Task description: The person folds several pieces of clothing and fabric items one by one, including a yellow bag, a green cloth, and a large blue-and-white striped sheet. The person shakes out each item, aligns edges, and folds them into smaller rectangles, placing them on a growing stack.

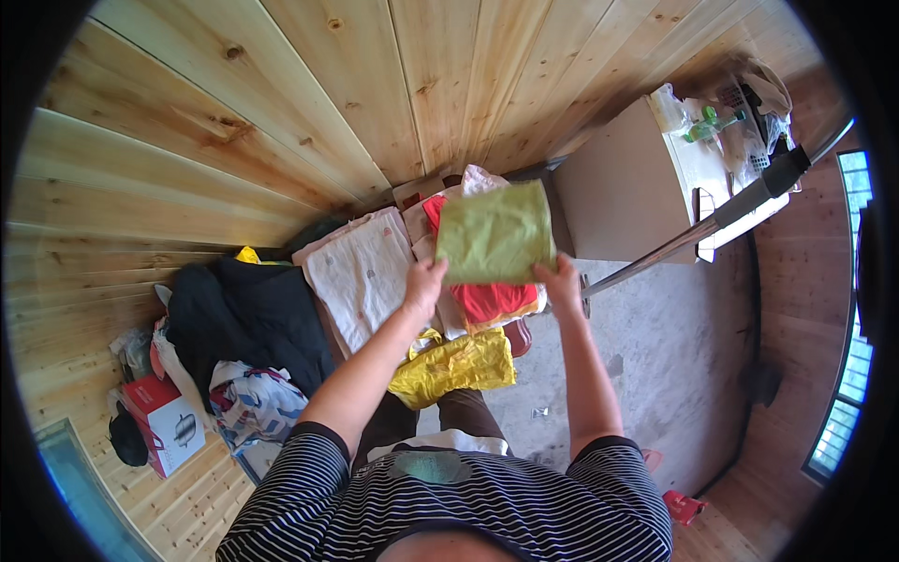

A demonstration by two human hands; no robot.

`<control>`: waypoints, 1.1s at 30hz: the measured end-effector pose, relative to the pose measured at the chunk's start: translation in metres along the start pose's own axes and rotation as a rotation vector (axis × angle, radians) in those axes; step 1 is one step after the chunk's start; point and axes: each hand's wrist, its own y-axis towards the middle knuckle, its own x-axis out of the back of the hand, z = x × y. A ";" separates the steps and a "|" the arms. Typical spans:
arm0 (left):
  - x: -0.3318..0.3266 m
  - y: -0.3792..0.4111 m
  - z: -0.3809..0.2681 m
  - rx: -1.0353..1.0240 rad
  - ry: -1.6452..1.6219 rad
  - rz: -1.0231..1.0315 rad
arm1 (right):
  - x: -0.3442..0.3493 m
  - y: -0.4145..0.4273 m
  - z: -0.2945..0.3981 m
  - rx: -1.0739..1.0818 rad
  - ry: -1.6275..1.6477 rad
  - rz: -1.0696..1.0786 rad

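Note:
Both my hands hold a flat olive-green piece, cloth or a bag, stretched between them. My left hand pinches its near left corner, and my right hand grips the near right corner. Under it a red cloth or bag with an orange edge lies on a pile, partly hidden. A white folded cloth with small printed figures lies to the left of the pile. Closer to my legs, a crumpled yellow plastic bag hangs at the near edge.
Black clothing and a patterned cloth are heaped at left, beside a red and white carton. A metal pole slants across the right. Behind it stands a white cabinet bearing bottles. Wood planks line the wall.

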 end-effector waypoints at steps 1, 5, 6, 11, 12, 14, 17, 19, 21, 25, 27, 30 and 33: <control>0.000 0.008 0.033 0.094 0.016 -0.045 | -0.003 -0.006 -0.028 -0.066 -0.077 -0.012; -0.006 0.022 0.106 0.177 0.062 -0.159 | -0.007 -0.012 -0.098 -0.208 -0.215 -0.092; -0.007 0.024 0.109 0.191 0.039 -0.205 | -0.008 -0.012 -0.096 -0.201 -0.220 -0.098; -0.011 0.029 0.099 0.349 -0.321 -0.208 | -0.008 -0.010 -0.085 -0.158 -0.337 -0.150; -0.009 0.027 0.091 0.405 -0.367 -0.130 | -0.008 -0.012 -0.076 -0.136 -0.352 -0.170; -0.002 0.022 0.074 0.520 -0.459 0.028 | -0.009 -0.015 -0.059 -0.094 -0.385 -0.210; 0.003 0.019 0.066 0.588 -0.480 0.247 | -0.006 -0.018 -0.068 -0.005 -0.335 -0.397; -0.014 -0.007 0.035 0.561 -0.604 0.251 | -0.007 -0.034 -0.069 0.112 -0.453 -0.535; -0.031 -0.031 0.013 0.496 -0.639 0.293 | -0.009 -0.059 -0.063 -0.084 -0.244 -0.363; -0.058 -0.051 0.053 0.404 -0.478 0.370 | -0.036 -0.106 -0.004 -0.869 0.684 -0.014; -0.066 -0.069 0.062 0.512 -0.335 0.358 | -0.038 -0.099 -0.023 -0.714 0.796 -0.011; -0.058 -0.063 0.074 0.640 -0.657 0.332 | -0.045 -0.085 -0.014 -0.427 0.654 -0.115; -0.047 -0.058 0.047 0.593 -0.911 0.311 | -0.035 -0.072 0.006 -0.283 0.463 -0.056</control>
